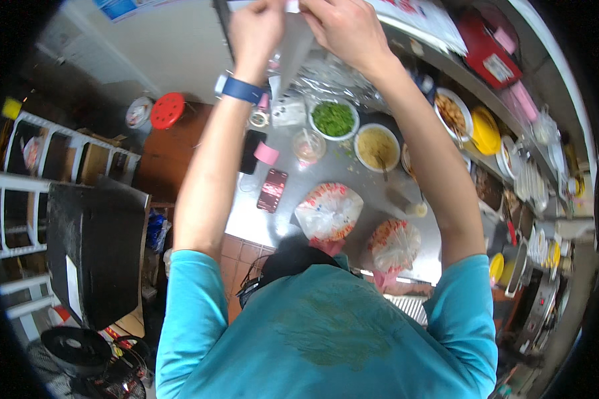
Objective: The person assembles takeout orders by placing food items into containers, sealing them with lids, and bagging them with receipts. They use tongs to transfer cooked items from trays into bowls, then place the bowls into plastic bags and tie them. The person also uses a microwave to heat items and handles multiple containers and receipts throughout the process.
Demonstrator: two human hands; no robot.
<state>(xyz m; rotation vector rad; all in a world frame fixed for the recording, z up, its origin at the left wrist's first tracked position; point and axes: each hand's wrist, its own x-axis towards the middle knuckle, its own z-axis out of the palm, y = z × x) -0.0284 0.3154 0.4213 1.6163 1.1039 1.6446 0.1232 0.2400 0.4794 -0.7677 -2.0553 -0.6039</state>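
Both my arms are raised toward the far edge of the view. My left hand [256, 36], with a blue watch band on its wrist, is closed at the top edge, and its fingertips are partly cut off. My right hand [349, 33] is closed beside it, with fingers pinched. Between them hangs a translucent plastic bag [295, 50], its upper edge at my fingers. Below on the metal table [283, 223] stand a bowl of chopped greens [333, 120], a bowl of pale yellow paste [377, 146] with a spoon, and a clear cup [309, 145].
Two tied plastic bags with red print, one bag [329, 211] and another bag [394, 246], rest near my body. A phone [272, 190] lies left of them. A shelf [416, 33] runs along the far right. A black box [96, 253] and red stool [168, 111] stand left.
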